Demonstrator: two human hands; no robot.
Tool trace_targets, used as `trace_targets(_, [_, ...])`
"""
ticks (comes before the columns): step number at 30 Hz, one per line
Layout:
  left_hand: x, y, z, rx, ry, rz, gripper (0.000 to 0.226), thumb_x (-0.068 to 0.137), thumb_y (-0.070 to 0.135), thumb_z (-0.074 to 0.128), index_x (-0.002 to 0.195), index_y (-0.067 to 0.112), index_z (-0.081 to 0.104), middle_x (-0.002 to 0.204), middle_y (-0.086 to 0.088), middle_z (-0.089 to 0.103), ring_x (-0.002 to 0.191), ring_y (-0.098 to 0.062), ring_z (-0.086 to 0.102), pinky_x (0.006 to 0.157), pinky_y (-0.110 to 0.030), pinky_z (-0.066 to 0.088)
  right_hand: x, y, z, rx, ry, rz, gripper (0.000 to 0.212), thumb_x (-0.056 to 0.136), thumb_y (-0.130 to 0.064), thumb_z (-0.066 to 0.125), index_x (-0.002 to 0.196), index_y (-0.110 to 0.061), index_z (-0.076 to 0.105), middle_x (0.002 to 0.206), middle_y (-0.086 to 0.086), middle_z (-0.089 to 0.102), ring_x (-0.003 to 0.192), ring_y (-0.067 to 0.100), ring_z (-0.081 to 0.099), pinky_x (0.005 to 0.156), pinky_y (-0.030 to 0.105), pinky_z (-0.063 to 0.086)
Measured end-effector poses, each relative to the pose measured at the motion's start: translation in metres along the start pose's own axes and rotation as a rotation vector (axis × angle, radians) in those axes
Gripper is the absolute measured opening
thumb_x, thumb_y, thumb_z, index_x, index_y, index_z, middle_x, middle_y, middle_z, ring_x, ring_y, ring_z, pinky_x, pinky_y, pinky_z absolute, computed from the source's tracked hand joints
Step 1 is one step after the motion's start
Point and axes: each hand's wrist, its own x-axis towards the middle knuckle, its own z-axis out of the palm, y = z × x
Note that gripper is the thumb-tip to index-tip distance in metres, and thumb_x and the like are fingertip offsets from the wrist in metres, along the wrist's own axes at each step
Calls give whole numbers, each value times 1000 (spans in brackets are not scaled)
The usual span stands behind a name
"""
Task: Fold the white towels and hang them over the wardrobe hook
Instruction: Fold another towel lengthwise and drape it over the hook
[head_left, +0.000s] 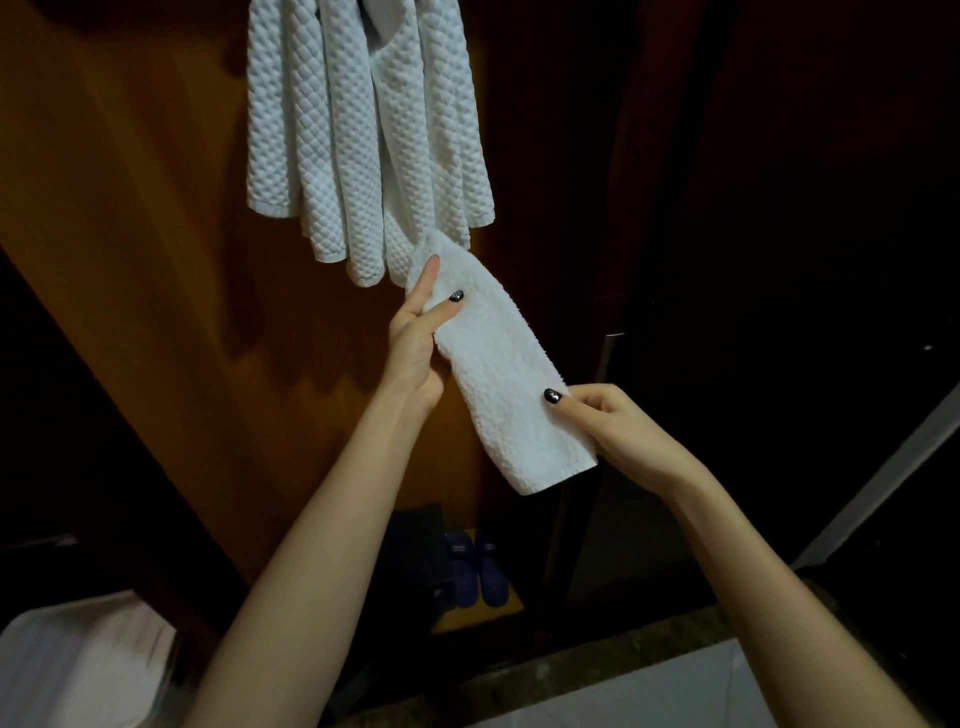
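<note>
Towel stretched between two hands, just under the hung ones

Both hands are well apart and each is clamped on one end of the folded white towel (501, 379), which slants in the air in front of the wardrobe panel (135, 270). The left hand (415, 338) pinches the upper end, thumb on the front face and fingers behind, with one finger lying straight along the edge. The right hand (615, 428) pinches the lower end near its corner, thumb on top and fingers curled beneath.

Holding it by opposite ends likely keeps the narrow fold flat, so the layers do not slip open (terry this thick tends to spring back). The upper end sits just below the hanging towels (363, 135), close to or touching their lower hems. That suggests the strip is being lined up to go over the same hook, which lies out of view above. Blue slippers (478, 574) stand on the floor below.
</note>
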Motion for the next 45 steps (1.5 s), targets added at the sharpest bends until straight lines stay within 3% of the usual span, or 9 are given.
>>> trace_targets(6, [2, 7, -9, -83, 18, -17, 59, 87, -7, 55, 137, 23, 50, 129, -7, 59, 109, -22, 65, 82, -34, 56, -7, -3, 1, -81, 10, -44, 75, 91, -57, 53, 89, 18, 53, 77, 12, 50, 68, 23, 43, 63, 36, 32])
trace_targets(10, [2, 7, -17, -70, 12, -9, 57, 89, -6, 53, 139, 21, 48, 136, -8, 55, 117, -23, 60, 95, -38, 52, -7, -5, -6, -130, 131, -62, 31, 92, -35, 61, 83, -7, 73, 73, -4, 69, 65, 9, 62, 60, 18, 44])
trace_targets(13, [3, 6, -21, -86, 46, -3, 53, 89, -7, 51, 137, 17, 50, 132, -10, 58, 117, -23, 60, 98, -40, 50, -8, -8, -12, -189, 244, -73, 16, 84, -34, 71, 76, -21, 73, 74, -9, 71, 69, 2, 66, 60, 13, 47])
trace_targets(19, [11, 13, -25, -236, 52, -10, 61, 84, -20, 41, 132, 15, 51, 127, -15, 59, 120, -30, 57, 99, -44, 48, -10, -7, -24, -424, 335, -12, 28, 78, -38, 77, 65, -20, 61, 75, 3, 68, 71, 15, 65, 60, 33, 51])
trace_targets(24, [12, 12, -22, -159, 112, -26, 52, 88, -14, 48, 134, 10, 50, 132, -18, 56, 117, -29, 59, 99, -44, 49, 0, -1, -40, -419, 393, 81, 30, 77, -27, 80, 65, -17, 55, 76, 6, 66, 75, 23, 64, 60, 31, 46])
trace_targets(31, [13, 39, -21, 151, 52, 32, 37, 88, -4, 59, 111, 23, 69, 120, -7, 63, 99, -16, 68, 76, -34, 57, 15, -10, -75, -288, 400, 114, 10, 78, -12, 77, 85, -13, 69, 90, 5, 69, 86, 21, 66, 71, 34, 55])
trace_targets(35, [25, 78, -14, 292, 56, 111, 34, 85, -2, 64, 105, 24, 72, 108, 2, 70, 88, -9, 70, 66, -27, 56, 32, -42, -93, -387, 380, 25, 15, 89, -20, 66, 77, -11, 65, 80, 6, 65, 75, 21, 61, 62, 28, 46])
trace_targets(40, [39, 134, -6, 397, 90, 237, 33, 87, 3, 62, 98, 32, 74, 95, 7, 74, 83, -5, 69, 64, -21, 53, 67, -98, -112, -348, 412, -198, 16, 94, -26, 61, 84, -14, 57, 88, 13, 63, 79, 25, 62, 67, 41, 53])
trace_targets(45, [46, 176, 1, 427, 143, 339, 24, 86, 8, 65, 88, 29, 77, 93, 9, 72, 87, -10, 66, 73, -28, 56, 102, -139, -119, -242, 450, -425, 14, 94, -15, 59, 103, -22, 66, 95, -7, 63, 78, 10, 58, 63, 23, 46])
